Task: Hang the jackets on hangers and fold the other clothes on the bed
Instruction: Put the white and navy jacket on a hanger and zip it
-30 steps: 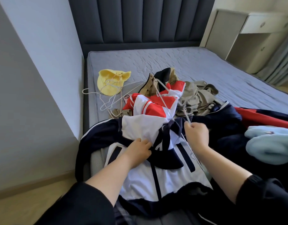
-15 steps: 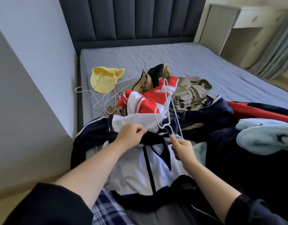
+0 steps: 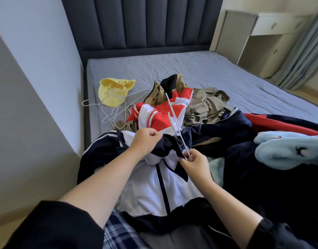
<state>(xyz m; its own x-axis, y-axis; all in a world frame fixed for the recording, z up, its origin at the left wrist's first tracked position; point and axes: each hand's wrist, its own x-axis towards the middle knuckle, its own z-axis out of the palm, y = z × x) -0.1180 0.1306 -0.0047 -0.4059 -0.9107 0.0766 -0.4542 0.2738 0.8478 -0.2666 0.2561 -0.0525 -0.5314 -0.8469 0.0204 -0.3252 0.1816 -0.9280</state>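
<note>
A white and navy zip jacket [image 3: 145, 191] lies front up on the near edge of the bed [image 3: 190, 69]. My left hand [image 3: 145, 141] grips its navy collar and lifts it. My right hand [image 3: 195, 164] pinches the lower end of a white wire hanger [image 3: 174, 121], which stands tilted with its other end up over the pile; part of it sits at the jacket's collar. Behind lie a red and white garment [image 3: 160, 117], khaki clothes [image 3: 204, 106] and a dark navy and red jacket [image 3: 262, 133].
Several more white hangers [image 3: 109, 108] lie tangled beside a yellow hat [image 3: 113, 92] at the bed's left. Light blue fleece [image 3: 289, 150] sits on the right. A wall runs along the left, a padded headboard [image 3: 145, 24] at the back, a white desk [image 3: 273, 33] and curtain at the right.
My left hand moved up from the jacket's front and took its collar. My right hand drew the hanger down toward me to the collar, and its upper end now stands higher.
</note>
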